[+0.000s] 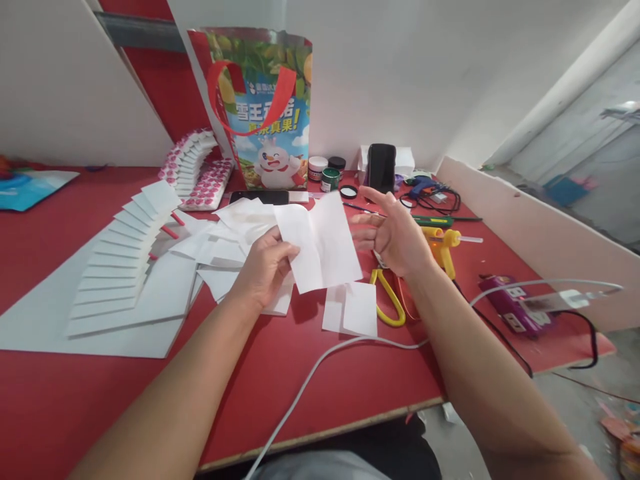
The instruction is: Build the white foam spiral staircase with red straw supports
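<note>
My left hand [270,267] pinches a creased sheet of white paper [330,243] by its left part, thumb on top, and holds it above the red table. Just to the right of the sheet, my right hand [393,237] has its fingers spread and holds nothing. Below the held sheet lies another folded white paper [357,310]. Beside it are the yellow handles of a pair of scissors [387,300], partly hidden by my right hand. Several loose white papers [220,243] lie heaped behind my left hand.
Left of the papers stands a fanned row of white folded pieces [115,267] on a white board [40,320]. A printed bag [270,147], small jars [330,179] and a phone [381,168] are at the back. A yellow glue gun [443,247] and white cable [310,387] lie rightward and in front.
</note>
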Tool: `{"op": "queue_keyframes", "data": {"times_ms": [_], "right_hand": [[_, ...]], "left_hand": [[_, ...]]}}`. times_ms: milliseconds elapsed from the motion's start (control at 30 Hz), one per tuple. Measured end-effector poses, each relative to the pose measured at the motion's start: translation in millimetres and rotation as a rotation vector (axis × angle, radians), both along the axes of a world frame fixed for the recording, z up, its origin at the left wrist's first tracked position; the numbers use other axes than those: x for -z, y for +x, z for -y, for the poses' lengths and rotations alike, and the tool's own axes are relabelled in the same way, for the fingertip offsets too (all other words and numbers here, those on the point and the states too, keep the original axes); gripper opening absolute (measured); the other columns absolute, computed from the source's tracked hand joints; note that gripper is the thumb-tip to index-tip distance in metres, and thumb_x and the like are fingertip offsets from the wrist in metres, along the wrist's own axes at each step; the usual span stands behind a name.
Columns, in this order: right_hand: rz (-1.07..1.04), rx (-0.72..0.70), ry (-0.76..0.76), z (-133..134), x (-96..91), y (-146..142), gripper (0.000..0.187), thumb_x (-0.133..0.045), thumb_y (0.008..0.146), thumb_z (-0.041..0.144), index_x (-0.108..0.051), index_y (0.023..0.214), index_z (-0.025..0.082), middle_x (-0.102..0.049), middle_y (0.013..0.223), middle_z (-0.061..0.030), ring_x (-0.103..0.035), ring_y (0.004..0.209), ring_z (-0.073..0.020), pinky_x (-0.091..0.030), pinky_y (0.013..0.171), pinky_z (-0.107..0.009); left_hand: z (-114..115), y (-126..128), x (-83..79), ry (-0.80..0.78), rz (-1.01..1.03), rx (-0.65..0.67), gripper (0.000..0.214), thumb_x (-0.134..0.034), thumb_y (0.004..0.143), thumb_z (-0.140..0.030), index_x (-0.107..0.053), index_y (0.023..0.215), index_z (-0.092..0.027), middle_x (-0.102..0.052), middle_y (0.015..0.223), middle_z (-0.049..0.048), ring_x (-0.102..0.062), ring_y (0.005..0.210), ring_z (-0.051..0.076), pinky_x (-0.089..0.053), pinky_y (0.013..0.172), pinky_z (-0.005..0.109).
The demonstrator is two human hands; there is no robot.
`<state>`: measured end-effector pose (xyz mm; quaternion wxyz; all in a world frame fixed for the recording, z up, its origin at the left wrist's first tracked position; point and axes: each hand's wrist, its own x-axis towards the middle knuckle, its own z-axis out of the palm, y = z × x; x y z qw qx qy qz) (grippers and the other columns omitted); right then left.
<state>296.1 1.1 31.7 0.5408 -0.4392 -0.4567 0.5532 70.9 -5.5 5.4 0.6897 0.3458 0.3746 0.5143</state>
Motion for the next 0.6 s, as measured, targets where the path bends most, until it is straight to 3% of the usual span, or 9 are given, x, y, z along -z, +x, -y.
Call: {"op": "queue_keyframes", "data": {"times_ms": [100, 200, 333, 467, 533, 600], "right_hand": [[0.164, -0.132, -0.015, 2.7, -1.4, 2.9, 0.086, -0.080, 0.079, 0.052, -0.044, 0.154, 0.029, -0.075, 0.086, -0.0019, -0.071, 0.072, -0.0201, -0.056, 0.058, -0.031], [0.257, -0.211, 0.010, 6.0, 1.5, -1.7, 0.097, -0.087, 0.071, 0.035, -0.041, 0.157, 0.030, -0.076, 0.084, -0.0002, -0.069, 0.071, -0.0196, -0.056, 0.061, -0.032], [0.294, -0.124, 0.161, 6.2, 4.8, -3.0, 0.061, -0.083, 0.075, 0.033, -0.068, 0.133, 0.027, -0.074, 0.085, -0.0005, -0.062, 0.068, -0.0159, -0.053, 0.061, -0.031], [0.465, 0.026, 0.298, 4.8, 4.9, 1.4, 0.027, -0.079, 0.078, 0.030, -0.082, 0.104, 0.026, -0.057, 0.061, 0.0030, -0.044, 0.056, -0.0122, -0.040, 0.053, -0.030], [0.501, 0.043, 0.321, 4.1, 5.5, 2.2, 0.022, -0.078, 0.079, 0.028, -0.083, 0.100, 0.026, -0.051, 0.058, 0.0037, -0.039, 0.054, -0.0116, -0.036, 0.053, -0.030], [0.492, 0.039, 0.326, 3.1, 7.0, 1.8, 0.020, -0.077, 0.079, 0.028, -0.083, 0.098, 0.025, -0.057, 0.064, 0.0023, -0.042, 0.057, -0.0120, -0.038, 0.055, -0.030]], "left_hand": [[-2.5, -3.8, -0.5, 0.076, -0.037, -0.034, 0.036, -0.066, 0.059, -0.009, -0.070, 0.094, -0.016, -0.068, 0.075, -0.0011, -0.061, 0.067, 0.015, -0.047, 0.062, 0.026], [-4.4, -4.2, 0.3, 0.130, -0.068, -0.049, 0.038, -0.063, 0.057, -0.010, -0.068, 0.093, -0.017, -0.067, 0.074, -0.0012, -0.062, 0.068, 0.017, -0.046, 0.061, 0.026], [-8.7, -7.3, 6.4, 0.212, -0.167, -0.168, 0.059, -0.062, 0.063, -0.012, -0.061, 0.121, -0.021, -0.072, 0.086, 0.0012, -0.063, 0.065, 0.016, -0.047, 0.060, 0.027], [-9.5, -12.1, 11.6, 0.340, -0.317, -0.248, 0.082, -0.061, 0.072, -0.015, -0.041, 0.150, -0.031, -0.074, 0.104, 0.0037, -0.058, 0.058, 0.012, -0.048, 0.058, 0.026], [-7.4, -12.6, 10.9, 0.422, -0.392, -0.235, 0.072, -0.059, 0.077, -0.016, -0.049, 0.147, -0.033, -0.072, 0.100, 0.0019, -0.054, 0.058, 0.011, -0.048, 0.060, 0.027], [-4.9, -11.9, 8.5, 0.501, -0.490, -0.234, 0.050, -0.059, 0.083, -0.019, -0.067, 0.130, -0.030, -0.066, 0.089, 0.0005, -0.053, 0.063, 0.013, -0.048, 0.065, 0.028]]}}
